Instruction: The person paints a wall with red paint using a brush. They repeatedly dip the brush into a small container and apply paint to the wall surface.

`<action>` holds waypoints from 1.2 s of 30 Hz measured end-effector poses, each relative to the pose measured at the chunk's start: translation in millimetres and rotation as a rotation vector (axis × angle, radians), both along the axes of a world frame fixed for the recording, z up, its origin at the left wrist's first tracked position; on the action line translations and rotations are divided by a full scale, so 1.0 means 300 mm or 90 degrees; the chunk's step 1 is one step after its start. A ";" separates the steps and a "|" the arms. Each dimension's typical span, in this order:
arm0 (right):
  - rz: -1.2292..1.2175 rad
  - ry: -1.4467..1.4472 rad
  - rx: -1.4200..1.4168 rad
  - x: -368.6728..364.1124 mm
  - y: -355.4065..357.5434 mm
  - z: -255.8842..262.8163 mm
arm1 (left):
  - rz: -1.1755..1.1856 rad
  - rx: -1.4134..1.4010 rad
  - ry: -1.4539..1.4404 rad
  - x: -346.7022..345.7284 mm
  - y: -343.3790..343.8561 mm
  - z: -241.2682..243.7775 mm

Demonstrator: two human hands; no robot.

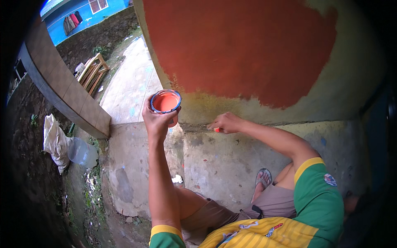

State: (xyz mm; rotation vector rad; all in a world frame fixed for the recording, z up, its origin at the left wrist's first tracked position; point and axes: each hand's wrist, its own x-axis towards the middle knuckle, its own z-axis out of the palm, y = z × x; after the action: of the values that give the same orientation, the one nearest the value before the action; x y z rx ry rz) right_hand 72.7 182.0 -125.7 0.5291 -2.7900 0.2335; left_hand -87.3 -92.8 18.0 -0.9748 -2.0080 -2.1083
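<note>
My left hand [159, 122] is closed around a small round container [173, 121] of orange-red paint, its rim smeared with blue. To the right, my right hand [227, 122] is held low by the foot of the wall with its fingers bent. A small bright red-orange thing [217, 130] shows under those fingers; what it is, and whether it is held, I cannot tell. Above both hands stands the wall [338, 77], yellowish at its edges, with a large red-orange painted area [242, 49] that ends raggedly above its base.
A tiled pillar [77, 96] leans into view at the left. Beyond it are a white sack [55, 142], a translucent plastic container [83, 152] and a wooden frame [94, 73]. White scraps [177, 179] lie on the concrete floor [214, 167] near my feet.
</note>
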 end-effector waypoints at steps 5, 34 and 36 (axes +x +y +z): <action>-0.073 -0.249 -0.145 0.258 0.060 0.224 | -0.018 -0.087 0.009 0.009 0.048 -0.066; -0.312 0.125 -0.523 0.615 0.274 0.532 | -0.307 -0.186 -0.171 0.392 0.383 -0.394; -0.313 0.227 -0.692 0.604 0.293 0.516 | -0.343 -0.184 -0.209 0.401 0.424 -0.303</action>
State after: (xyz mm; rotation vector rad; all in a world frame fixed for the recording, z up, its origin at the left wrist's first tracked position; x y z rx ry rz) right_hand 253.8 269.8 29.2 -0.3420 -1.9394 1.2560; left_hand 33.0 34.4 -72.9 -1.4337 -2.4885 -2.4055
